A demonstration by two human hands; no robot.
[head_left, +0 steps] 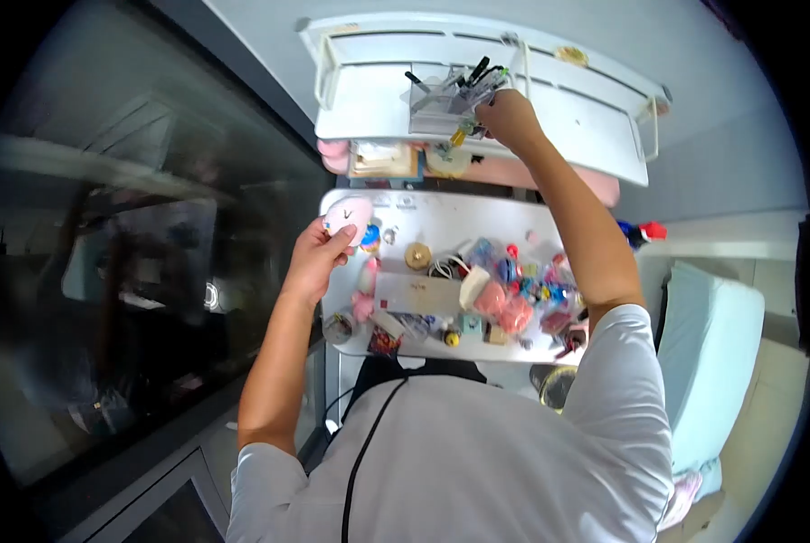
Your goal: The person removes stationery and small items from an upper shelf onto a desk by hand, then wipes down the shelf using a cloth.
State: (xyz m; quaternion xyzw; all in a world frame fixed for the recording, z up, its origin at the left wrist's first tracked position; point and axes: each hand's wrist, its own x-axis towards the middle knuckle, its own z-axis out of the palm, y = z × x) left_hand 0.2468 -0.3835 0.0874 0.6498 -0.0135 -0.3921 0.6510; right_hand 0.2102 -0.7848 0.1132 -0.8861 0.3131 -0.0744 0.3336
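My left hand [319, 258] is closed on a pale pink, rounded flat object [349, 217] with a small dark V-shaped mark on its face. The thumb lies across its lower edge, above the left side of the desk. Up at the white shelf [568, 122], my right hand [509, 119] is closed at the right side of a clear pen holder [432, 122] full of pens [477, 74]. What its fingers grip is hidden. Just below them hangs a small yellow thing [460, 138], too small to identify.
The white desk [441, 213] below bears a roll of tape [417, 256], a pink figure [363, 306], a clear cup [338, 328] and a heap of small colourful items [536, 290]. Dark glass [151, 226] borders the left; a light-blue cushioned piece [712, 353] stands right.
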